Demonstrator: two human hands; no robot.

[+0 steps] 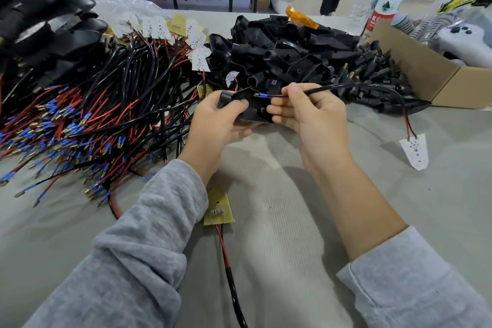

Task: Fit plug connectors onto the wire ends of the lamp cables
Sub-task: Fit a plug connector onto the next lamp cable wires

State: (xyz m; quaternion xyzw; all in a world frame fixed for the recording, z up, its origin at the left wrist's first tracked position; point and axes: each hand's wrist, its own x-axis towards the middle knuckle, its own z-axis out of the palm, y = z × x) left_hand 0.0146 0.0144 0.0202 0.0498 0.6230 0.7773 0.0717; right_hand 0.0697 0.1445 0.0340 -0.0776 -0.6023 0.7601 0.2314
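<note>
My left hand (213, 120) grips a black plastic lamp housing (249, 105) at the middle of the table. My right hand (308, 112) pinches a black lamp cable (354, 86) just behind its blue-sleeved brass wire end (262, 95), which touches the housing's top edge. That cable arcs right and down to a small white LED board (415, 152) lying on the grey table cover (266, 221).
A big heap of red and black cables (87, 120) with blue ends fills the left. A pile of black housings (287, 50) and small plug connectors (378, 72) lies behind my hands. A cardboard box (426, 72) and two water bottles (386, 0) stand far right. A yellow board (217, 206) with its cable lies near my left sleeve.
</note>
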